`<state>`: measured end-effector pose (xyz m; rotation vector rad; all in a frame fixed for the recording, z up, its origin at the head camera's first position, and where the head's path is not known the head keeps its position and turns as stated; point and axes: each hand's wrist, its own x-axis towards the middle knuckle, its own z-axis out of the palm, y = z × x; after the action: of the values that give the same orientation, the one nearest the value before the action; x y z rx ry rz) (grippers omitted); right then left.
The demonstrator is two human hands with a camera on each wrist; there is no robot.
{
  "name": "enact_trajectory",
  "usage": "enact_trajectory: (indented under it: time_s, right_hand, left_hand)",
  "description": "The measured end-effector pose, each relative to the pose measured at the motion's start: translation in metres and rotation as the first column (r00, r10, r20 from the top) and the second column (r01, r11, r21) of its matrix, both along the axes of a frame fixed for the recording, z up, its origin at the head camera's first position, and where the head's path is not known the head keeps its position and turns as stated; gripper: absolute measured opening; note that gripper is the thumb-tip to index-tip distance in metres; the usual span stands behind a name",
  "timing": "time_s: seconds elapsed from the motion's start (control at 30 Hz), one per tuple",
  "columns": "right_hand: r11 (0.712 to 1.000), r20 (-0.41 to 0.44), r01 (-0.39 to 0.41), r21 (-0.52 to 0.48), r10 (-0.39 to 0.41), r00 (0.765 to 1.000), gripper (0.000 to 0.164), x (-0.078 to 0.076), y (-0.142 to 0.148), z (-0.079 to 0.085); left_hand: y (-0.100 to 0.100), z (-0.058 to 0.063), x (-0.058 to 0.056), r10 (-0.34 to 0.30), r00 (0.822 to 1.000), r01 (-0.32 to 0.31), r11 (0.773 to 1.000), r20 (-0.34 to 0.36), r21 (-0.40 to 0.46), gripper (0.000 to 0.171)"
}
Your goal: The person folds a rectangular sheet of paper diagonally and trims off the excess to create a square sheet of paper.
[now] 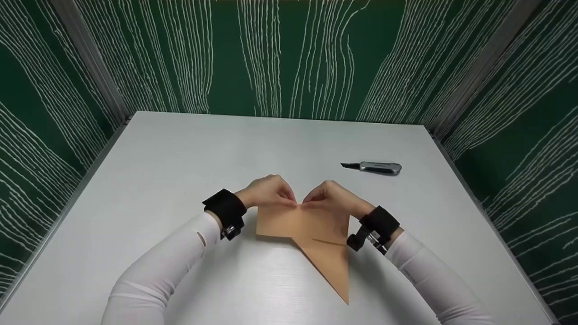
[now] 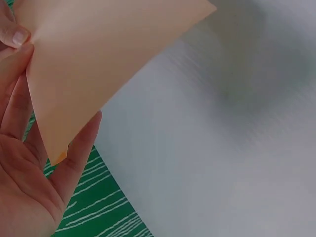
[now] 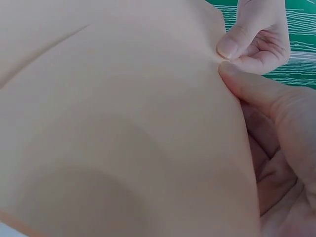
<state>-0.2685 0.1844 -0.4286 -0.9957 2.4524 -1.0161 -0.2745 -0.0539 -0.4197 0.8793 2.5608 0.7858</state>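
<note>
A light orange-brown sheet of paper point(image 1: 323, 225) is held up over the white table. My left hand point(image 1: 271, 192) pinches its upper edge near the middle between thumb and fingers. Right beside it, my right hand point(image 1: 334, 197) pinches the same edge, the thumb tips almost touching. In the right wrist view, a slit point(image 3: 47, 53) runs partway across the paper. Below it, a long pointed flap point(image 1: 332, 266) extends toward me. The left wrist view shows the paper's corner point(image 2: 59, 153) in front of my left fingers.
A utility knife point(image 1: 379, 168) with a grey handle and dark blade lies on the white table point(image 1: 203, 149), beyond my right hand. Green walls point(image 1: 302, 58) with white wavy lines stand behind the table and along both sides.
</note>
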Motion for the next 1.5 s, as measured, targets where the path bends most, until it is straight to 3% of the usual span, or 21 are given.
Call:
enact_trajectory:
  time_s: [0.27,0.8,1.1,1.5]
  right_hand:
    - [0.999,0.019,0.036,0.016,-0.037,0.999,0.015,-0.002,0.008,-0.001]
    - [0.989,0.026,0.135,0.06,-0.137,0.99,0.015,-0.01,0.035,-0.008]
    - [0.987,0.17,0.162,0.009,-0.162,0.972,0.02,-0.013,0.055,-0.009]
    - [0.978,0.162,0.207,0.016,-0.207,0.965,0.021,-0.015,0.062,-0.01]
  left_hand:
    - [-0.013,-0.003,0.001,0.061,0.998,-0.061,0.998,0.009,-0.02,0.022]
    - [-0.047,-0.01,0.0,0.112,0.994,-0.112,0.994,0.019,-0.005,0.022]
    - [-0.059,-0.01,0.0,0.126,0.99,-0.129,0.991,0.07,0.044,0.022]
    - [-0.065,-0.013,-0.002,0.137,0.982,-0.148,0.985,0.129,0.086,0.024]
